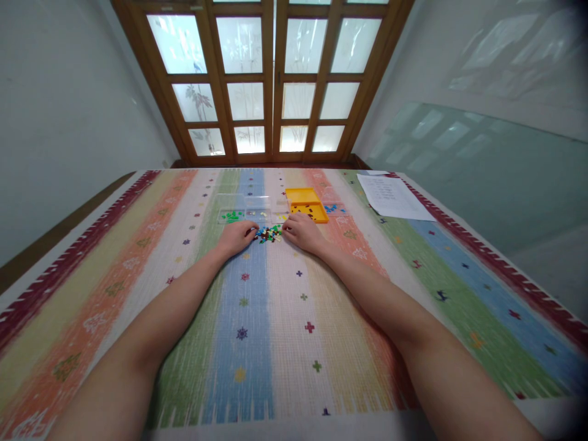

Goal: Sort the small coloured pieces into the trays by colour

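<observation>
A mixed pile of small coloured pieces (268,234), in blue, green, dark brown and pale tones, lies on the tablecloth between my hands. At its left edge rests my left hand (236,237), fingers curled and pinched together; what they hold, if anything, is too small to make out. My right hand (303,233) touches the right edge of the pile, its thumb and fingers also closed, their contents hidden. Just behind, a clear box (219,214) contains green pieces (233,216) and pale ones. An opened yellow box (327,215) with dark brown pieces inside stands behind my right hand.
Blue pieces (334,209) lie in a clear container right of the yellow box. Printed paper sheets (395,197) rest at the far right of the table. A striped tablecloth (285,343) covers the table. A glass-paned wooden door (271,79) stands beyond, with walls on both sides.
</observation>
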A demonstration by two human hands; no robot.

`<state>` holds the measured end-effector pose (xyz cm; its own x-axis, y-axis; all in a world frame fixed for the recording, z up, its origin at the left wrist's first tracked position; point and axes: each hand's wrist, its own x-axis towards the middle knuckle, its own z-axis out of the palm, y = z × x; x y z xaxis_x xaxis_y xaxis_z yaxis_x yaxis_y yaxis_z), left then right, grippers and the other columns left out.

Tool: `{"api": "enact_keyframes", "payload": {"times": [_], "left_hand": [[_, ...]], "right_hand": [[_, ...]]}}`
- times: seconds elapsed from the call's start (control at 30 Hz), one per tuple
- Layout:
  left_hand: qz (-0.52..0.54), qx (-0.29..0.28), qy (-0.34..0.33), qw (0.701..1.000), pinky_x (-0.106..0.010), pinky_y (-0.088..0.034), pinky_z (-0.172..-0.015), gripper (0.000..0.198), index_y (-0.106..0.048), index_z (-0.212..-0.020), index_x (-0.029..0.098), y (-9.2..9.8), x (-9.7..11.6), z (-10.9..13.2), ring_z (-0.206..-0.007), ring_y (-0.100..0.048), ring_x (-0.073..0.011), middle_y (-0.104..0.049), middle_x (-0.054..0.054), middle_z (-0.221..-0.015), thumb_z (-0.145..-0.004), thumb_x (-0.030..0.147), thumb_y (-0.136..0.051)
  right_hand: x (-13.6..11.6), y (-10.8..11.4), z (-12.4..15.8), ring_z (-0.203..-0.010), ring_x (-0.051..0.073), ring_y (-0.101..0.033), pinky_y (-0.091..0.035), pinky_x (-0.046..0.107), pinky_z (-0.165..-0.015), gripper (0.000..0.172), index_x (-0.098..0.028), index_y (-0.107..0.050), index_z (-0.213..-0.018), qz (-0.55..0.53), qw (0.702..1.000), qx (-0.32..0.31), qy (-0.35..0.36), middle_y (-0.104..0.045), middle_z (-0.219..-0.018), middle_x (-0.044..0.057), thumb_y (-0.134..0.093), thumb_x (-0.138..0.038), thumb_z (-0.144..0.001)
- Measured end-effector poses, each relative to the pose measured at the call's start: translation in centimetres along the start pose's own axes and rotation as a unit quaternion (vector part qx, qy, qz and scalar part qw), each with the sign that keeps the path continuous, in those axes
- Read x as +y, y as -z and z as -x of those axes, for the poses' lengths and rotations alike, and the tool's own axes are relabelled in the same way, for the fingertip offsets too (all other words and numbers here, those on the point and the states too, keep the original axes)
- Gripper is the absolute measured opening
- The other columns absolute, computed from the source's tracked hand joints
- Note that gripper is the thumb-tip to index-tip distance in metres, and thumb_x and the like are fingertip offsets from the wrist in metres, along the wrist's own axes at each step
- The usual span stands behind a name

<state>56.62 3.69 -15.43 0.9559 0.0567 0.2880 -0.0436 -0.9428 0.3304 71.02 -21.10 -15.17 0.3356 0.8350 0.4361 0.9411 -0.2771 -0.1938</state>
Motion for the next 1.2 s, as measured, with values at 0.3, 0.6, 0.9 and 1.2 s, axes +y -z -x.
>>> {"api": "enact_keyframes", "payload": {"times": [0.3,0.6,0.9,1.2], "left_hand": [[0.056,-0.032,-0.021,0.998,-0.035,-0.052,-0.096,0.031,-0.079,-0.116,0.025,-0.2,-0.3,-0.4,-0.107,-0.070,-0.0242,-0.079,-0.005,-0.117,-0.100,0.026,-0.053],[0.056,-0.037,-0.003,0.998,-0.030,-0.047,-0.074,0.028,-0.080,-0.114,0.025,-0.2,-0.1,-0.5,-0.077,-0.065,-0.0203,-0.075,-0.004,-0.085,-0.097,0.034,-0.060],[0.056,-0.035,0.003,0.998,-0.030,-0.046,-0.074,0.027,-0.081,-0.111,0.024,-0.1,0.0,-0.5,-0.077,-0.064,-0.0198,-0.076,-0.004,-0.087,-0.095,0.032,-0.061],[0.032,-0.018,0.020,0.999,-0.031,-0.046,-0.073,0.027,-0.081,-0.109,0.025,-0.2,0.1,-0.4,-0.077,-0.065,-0.0211,-0.075,-0.004,-0.085,-0.094,0.030,-0.059]], "right_hand": [[1.0,-0.6,-1.1,-0.096,0.028,-0.058,-0.039,0.038,-0.085,0.014,-0.021,-0.072,-0.097,-0.003,0.984,0.102,-0.143,-0.070,-0.099,0.010,-0.061,-0.028,-0.102],[1.8,-1.1,-1.3,-0.097,0.029,-0.061,-0.039,0.040,-0.085,0.017,-0.021,-0.077,-0.098,0.022,0.981,0.095,-0.166,-0.074,-0.099,0.012,-0.063,-0.029,-0.101],[1.5,-0.7,-1.1,-0.096,0.027,-0.064,-0.040,0.038,-0.085,0.019,-0.020,-0.079,-0.106,-0.017,0.985,0.081,-0.150,-0.077,-0.102,0.010,-0.061,-0.026,-0.100],[1.3,-0.9,-0.8,-0.097,0.027,-0.065,-0.039,0.038,-0.086,0.020,-0.019,-0.077,-0.105,-0.022,0.986,0.082,-0.147,-0.078,-0.105,0.010,-0.059,-0.026,-0.101]]}}
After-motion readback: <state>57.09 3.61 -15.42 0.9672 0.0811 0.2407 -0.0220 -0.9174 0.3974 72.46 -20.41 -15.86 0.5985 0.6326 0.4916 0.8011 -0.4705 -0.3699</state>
